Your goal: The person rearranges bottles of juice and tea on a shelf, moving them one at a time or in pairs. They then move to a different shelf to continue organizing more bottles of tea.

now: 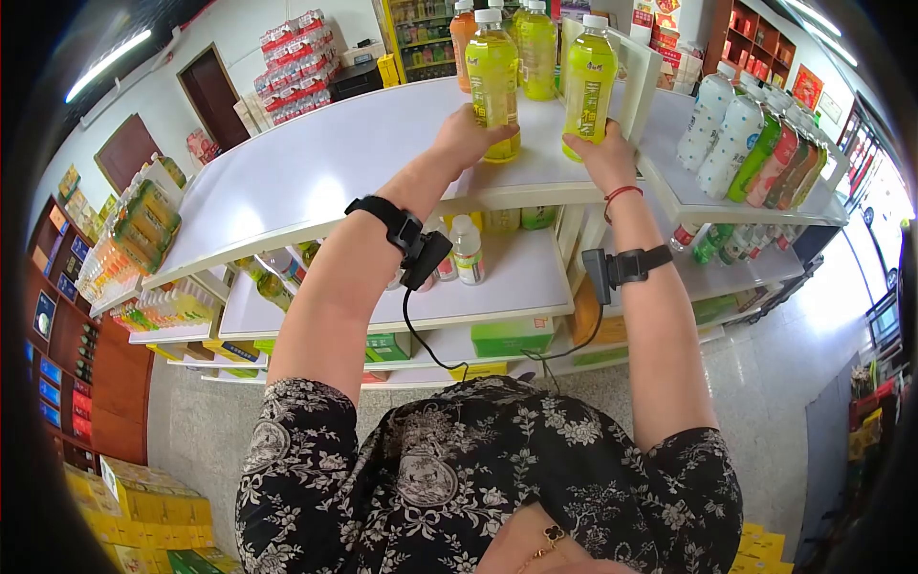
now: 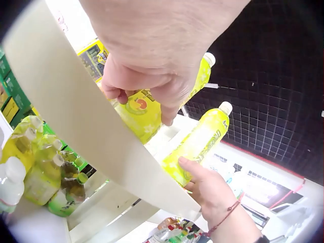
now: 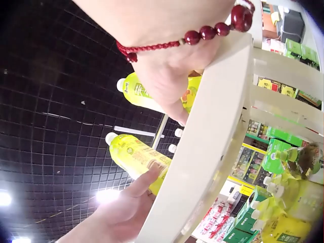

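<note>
Gripping, left hand (image 1: 469, 139): one left-side bottle (image 1: 492, 62), yellow-green, white-capped, upright, fingers curled round its lower part. Gripping, right hand (image 1: 606, 161): one matching right-side bottle (image 1: 589, 77), upright, held low. I see both at the white top shelf (image 1: 335, 158), apart, with further bottles (image 1: 537, 53) behind.

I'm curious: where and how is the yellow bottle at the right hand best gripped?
Probably round the lower body of the bottle, from the near side, where the right hand grips: it stands upright, slim and rounded, close to the edge of the shelf.
</note>
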